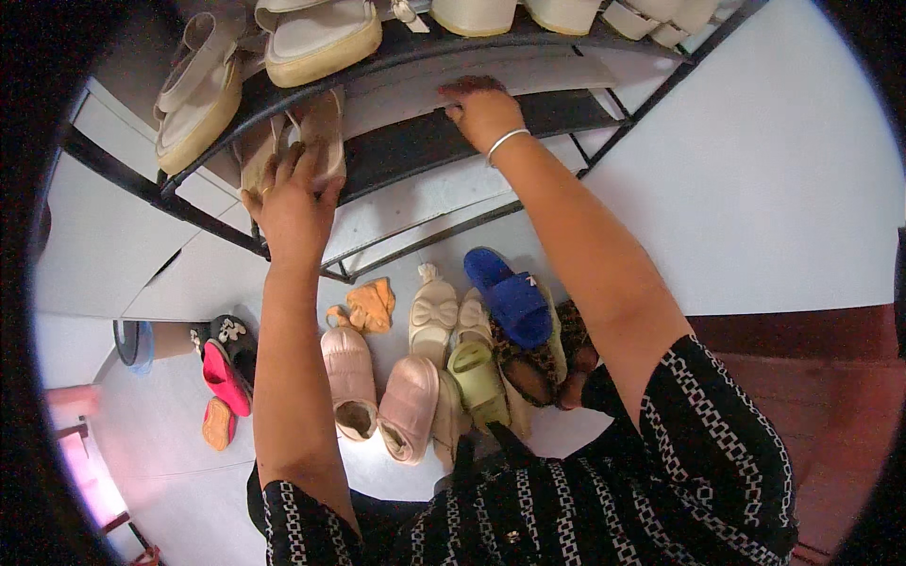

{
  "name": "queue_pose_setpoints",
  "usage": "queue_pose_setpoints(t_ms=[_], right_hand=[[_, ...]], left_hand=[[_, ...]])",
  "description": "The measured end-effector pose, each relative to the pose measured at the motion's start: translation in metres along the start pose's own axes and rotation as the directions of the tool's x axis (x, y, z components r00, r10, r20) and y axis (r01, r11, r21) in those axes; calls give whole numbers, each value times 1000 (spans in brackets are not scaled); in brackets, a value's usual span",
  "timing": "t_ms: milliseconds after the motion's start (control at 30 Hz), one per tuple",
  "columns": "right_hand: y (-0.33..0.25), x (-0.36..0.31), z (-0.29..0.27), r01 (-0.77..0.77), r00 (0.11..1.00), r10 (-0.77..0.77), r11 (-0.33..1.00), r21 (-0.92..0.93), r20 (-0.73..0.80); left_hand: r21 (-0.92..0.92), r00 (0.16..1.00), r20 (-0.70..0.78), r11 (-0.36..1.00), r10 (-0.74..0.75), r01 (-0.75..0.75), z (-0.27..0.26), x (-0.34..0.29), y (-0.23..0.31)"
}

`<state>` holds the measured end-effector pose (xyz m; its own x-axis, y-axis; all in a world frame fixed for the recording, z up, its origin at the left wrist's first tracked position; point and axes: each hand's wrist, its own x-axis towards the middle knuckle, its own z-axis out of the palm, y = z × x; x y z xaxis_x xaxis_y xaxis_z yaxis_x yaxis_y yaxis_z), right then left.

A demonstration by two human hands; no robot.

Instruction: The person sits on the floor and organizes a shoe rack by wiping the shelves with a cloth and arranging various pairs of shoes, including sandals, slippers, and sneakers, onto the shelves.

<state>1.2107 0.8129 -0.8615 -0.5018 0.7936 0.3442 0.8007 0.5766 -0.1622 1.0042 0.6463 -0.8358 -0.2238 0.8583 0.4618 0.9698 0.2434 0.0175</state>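
My left hand is on a pair of beige sandals at the left end of the rack's middle shelf. Its fingers spread over the pair and the thumb lies at the right shoe's side. Farther right, my right hand, with a silver bangle at the wrist, is over the same dark shelf. Its fingers are bent and partly in shadow; whatever they hold, if anything, is hidden.
White sandals and other pale shoes line the top shelf of the black-framed rack. On the floor below are pink padded slippers, green slippers, blue slippers, red shoes and an orange cloth.
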Motion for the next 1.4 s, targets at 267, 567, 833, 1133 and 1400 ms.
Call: queue_pose_setpoints(t_ms=[267,567,833,1133,1400], right_hand=[[22,6,16,0,1000,0,999,39,-3],[-112,-40,-10,287,948,-199,869,402,-248],[-142,-27,12,282,959,-231,854,437,-167],[-122,-55,-26,346,927,-252,862,370,-278],[-69,-228,48,-52,998,28,853,519,55]], left_hand=[[-98,995,-83,993,57,-65,-1,-2,5],[-74,993,-113,997,-10,1,11,-14,-25],[-105,987,-157,994,15,-32,13,-9,-33],[-121,993,-49,986,110,-115,-7,-22,-25],[-490,946,303,832,-117,260,33,-195,-16]])
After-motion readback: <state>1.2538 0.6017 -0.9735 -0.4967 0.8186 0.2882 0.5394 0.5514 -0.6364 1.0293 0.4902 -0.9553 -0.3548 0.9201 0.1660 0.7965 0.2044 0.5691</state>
